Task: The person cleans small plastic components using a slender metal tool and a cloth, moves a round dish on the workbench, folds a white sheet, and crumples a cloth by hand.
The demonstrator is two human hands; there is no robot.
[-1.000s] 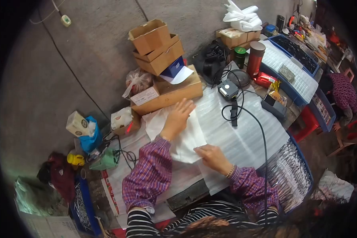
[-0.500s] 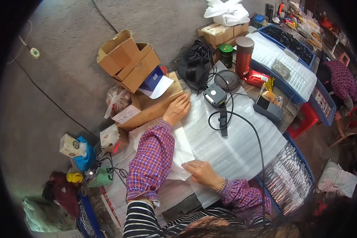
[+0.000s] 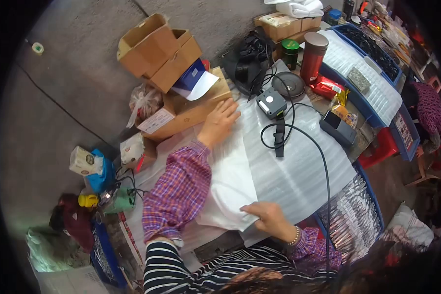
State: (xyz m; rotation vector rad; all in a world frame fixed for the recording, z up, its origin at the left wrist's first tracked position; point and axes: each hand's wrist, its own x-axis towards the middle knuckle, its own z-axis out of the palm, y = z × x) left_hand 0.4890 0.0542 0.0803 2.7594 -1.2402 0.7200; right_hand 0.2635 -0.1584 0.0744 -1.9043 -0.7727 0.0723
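Observation:
A thin white sheet (image 3: pixel 228 198), soft like plastic or foam, lies on the covered table in front of me. My right hand (image 3: pixel 273 220) pinches its near right edge between thumb and fingers and holds that edge slightly raised and bent. Farther up, my left hand (image 3: pixel 219 123) rests with fingers stretched out flat by the sheet's far end, beside the long cardboard box (image 3: pixel 193 115). Under the white sheet spreads a larger translucent foam sheet (image 3: pixel 304 171).
Beyond my left hand stand open cartons (image 3: pixel 154 46). A black camera-like device (image 3: pixel 271 103) with a looping cable, a red flask (image 3: pixel 314 58) and a dark box (image 3: pixel 338 128) sit to the right. A blue tray (image 3: pixel 353 215) of wrapped pieces is at lower right. Another person (image 3: pixel 428 110) is at far right.
My right hand has moved right and lifted the near edge of the white sheet, which now bows upward. My left hand remains by the cardboard box. The view has shifted slightly.

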